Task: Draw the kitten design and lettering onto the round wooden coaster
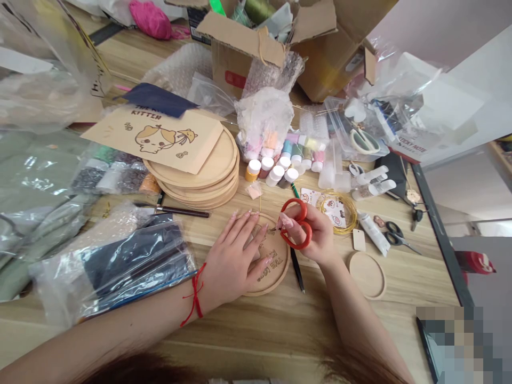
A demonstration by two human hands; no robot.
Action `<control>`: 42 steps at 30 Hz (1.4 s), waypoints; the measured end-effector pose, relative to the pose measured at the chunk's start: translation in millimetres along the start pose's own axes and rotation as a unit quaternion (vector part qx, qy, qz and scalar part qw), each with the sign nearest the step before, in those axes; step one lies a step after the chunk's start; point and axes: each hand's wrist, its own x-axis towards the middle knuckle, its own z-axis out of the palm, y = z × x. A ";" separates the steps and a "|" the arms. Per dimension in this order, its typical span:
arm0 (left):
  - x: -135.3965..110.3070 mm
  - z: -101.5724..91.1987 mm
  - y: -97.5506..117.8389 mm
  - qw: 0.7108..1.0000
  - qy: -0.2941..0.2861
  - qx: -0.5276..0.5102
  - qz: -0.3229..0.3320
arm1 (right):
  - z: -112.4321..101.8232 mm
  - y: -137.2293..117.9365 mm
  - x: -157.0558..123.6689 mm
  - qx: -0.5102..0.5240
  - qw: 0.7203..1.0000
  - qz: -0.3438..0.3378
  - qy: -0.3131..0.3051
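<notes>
At the middle of the table (240, 332): one round wooden plate (280, 275), lying flat, marked with lettering and a line figure. Left hand (233, 256): palm down over the plate's left part, fingers lightly spread, gripping nothing, tips directed to the far side. Right hand (319, 233): thumb and fingers closed about one pair of scissors (309, 236), red loops.

Placing: plate lies to the left of the right hand's fingers and beneath the left hand, which is the nearer. Scissors above the plate's right part, long axis roughly crosswise, loops at right, point directed left, just beside the left index fingertip. Contact of point with wood: cannot tell. Plate round, hence no long axis; lettering slants along its near right side.

Adjacent: one black pen (297, 271), beside the plate's right edge, tip toward the near side.
</notes>
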 end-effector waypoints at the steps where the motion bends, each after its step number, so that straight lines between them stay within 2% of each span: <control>1: -0.1 0.0 0.0 1.000 0.000 0.000 0.000 | 0.3 -0.1 0.2 0.000 1.000 0.002 0.000; 14: -0.9 -0.4 0.1 1.000 -0.006 -0.013 -0.009 | 1.5 -2.3 1.3 -0.016 1.000 0.013 -0.003; 21: 0.5 -3.2 2.3 1.000 0.019 -0.022 0.009 | 1.2 -2.7 3.5 -0.016 1.000 0.020 -0.005; 31: 3.8 -5.9 2.9 0.999 -0.005 -0.038 0.036 | 1.9 -1.6 3.5 -0.005 1.000 0.006 0.001; 37: 8.2 -5.3 3.6 0.998 -0.048 -0.033 0.026 | 2.2 -1.7 3.2 0.002 1.000 0.006 -0.005; 42: 8.5 -3.1 3.8 0.998 -0.056 -0.029 0.018 | 1.9 -0.1 1.5 0.005 1.000 0.013 -0.007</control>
